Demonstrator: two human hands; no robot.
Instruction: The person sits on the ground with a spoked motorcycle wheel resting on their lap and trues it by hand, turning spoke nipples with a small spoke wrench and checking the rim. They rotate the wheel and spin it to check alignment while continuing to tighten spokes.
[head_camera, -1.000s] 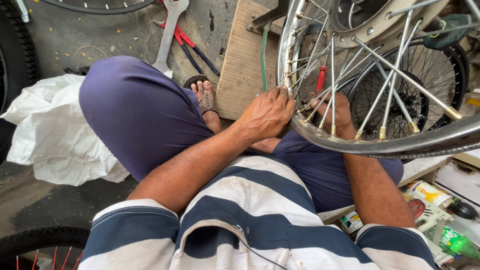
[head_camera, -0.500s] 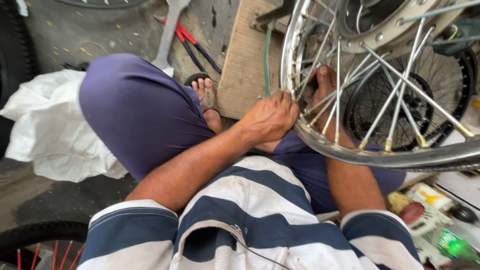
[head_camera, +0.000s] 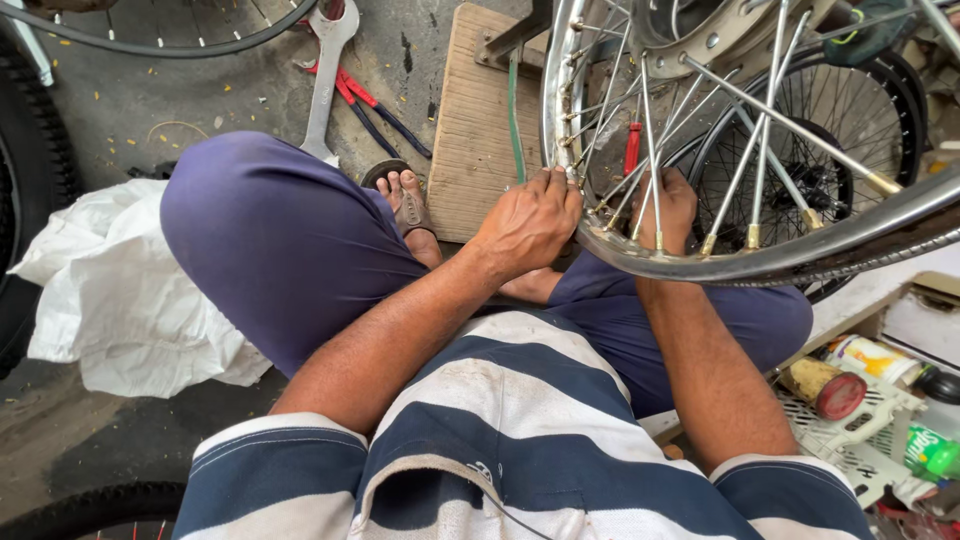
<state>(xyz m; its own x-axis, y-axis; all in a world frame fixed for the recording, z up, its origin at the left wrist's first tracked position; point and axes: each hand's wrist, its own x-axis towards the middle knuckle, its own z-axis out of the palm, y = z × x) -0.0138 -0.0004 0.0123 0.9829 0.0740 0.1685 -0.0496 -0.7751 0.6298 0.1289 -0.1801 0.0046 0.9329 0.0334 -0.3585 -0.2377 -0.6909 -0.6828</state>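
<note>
Both hands on the spoked wheel rim (head_camera: 640, 255): left hand (head_camera: 530, 220) pinches a spoke nipple at the rim, right hand (head_camera: 668, 205) grips red-handled tool (head_camera: 631, 148) behind spokes. Spokes all laced; adjustment looks mid-way. Wrench (head_camera: 322, 85) lies unused, far left.

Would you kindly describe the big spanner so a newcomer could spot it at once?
Start at the wooden board on the concrete floor. Left of it, above the knee, lies the spanner, beside red-handled pliers. It alone is bare silver steel, long, with open jaws.
</note>
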